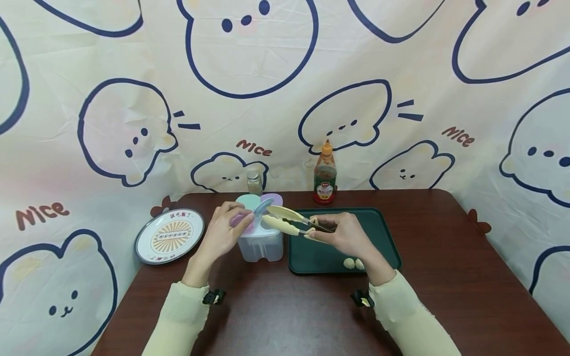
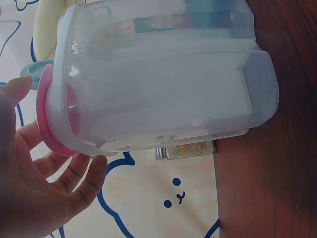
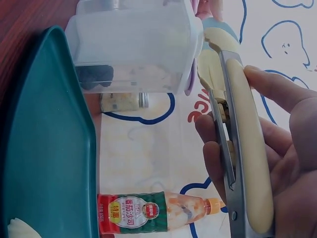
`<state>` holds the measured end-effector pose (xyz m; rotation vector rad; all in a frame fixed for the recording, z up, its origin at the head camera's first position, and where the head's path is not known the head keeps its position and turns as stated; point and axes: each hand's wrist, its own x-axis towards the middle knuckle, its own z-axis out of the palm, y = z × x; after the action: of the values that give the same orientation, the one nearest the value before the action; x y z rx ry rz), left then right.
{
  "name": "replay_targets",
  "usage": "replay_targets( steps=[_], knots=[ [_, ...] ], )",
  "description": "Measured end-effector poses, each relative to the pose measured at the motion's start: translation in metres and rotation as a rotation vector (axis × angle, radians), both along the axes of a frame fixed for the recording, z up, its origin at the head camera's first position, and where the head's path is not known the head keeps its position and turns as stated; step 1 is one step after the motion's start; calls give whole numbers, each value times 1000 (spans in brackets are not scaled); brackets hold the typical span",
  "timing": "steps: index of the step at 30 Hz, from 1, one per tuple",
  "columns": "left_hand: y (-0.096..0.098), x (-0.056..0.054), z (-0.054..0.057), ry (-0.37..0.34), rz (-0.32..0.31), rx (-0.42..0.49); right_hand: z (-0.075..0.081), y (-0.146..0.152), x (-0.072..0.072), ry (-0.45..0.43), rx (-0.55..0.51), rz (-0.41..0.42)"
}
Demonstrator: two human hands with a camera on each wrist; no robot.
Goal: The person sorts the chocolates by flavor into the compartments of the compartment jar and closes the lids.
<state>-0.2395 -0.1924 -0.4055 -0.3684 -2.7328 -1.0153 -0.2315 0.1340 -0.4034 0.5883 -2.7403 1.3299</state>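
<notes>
My left hand [image 1: 224, 231] is at the top of a clear plastic storage box [image 2: 163, 84] with several coloured lids, and holds the raised blue lid [image 1: 262, 205]. Its thumb is at the blue lid in the left wrist view, while the other fingers curl near the pink lid [image 2: 44, 111]. My right hand [image 1: 349, 233] grips cream-and-metal tongs [image 3: 245, 144] by the handles. Their cream tips reach over the box's top beside the raised lid, spread apart in the head view. Two small pale pieces [image 1: 354, 263] lie on the green tray [image 1: 316, 262] below my right hand.
A round white plate [image 1: 149, 247] with a printed pattern sits at the table's left. Behind the tray stands a ketchup bottle [image 1: 325, 178]; a small spice jar [image 1: 255, 183] is behind the box. Patterned cloth [image 1: 356, 59] hangs around the brown table [image 1: 285, 316].
</notes>
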Motion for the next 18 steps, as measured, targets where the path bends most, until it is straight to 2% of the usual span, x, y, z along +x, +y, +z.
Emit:
replay_targets(
  steps=[8, 18],
  knots=[
    [0, -1, 0, 7, -3, 1, 3, 8, 0, -16, 10, -3],
    [-1, -2, -2, 7, 0, 3, 4, 42, 4, 9, 29, -25]
  ],
)
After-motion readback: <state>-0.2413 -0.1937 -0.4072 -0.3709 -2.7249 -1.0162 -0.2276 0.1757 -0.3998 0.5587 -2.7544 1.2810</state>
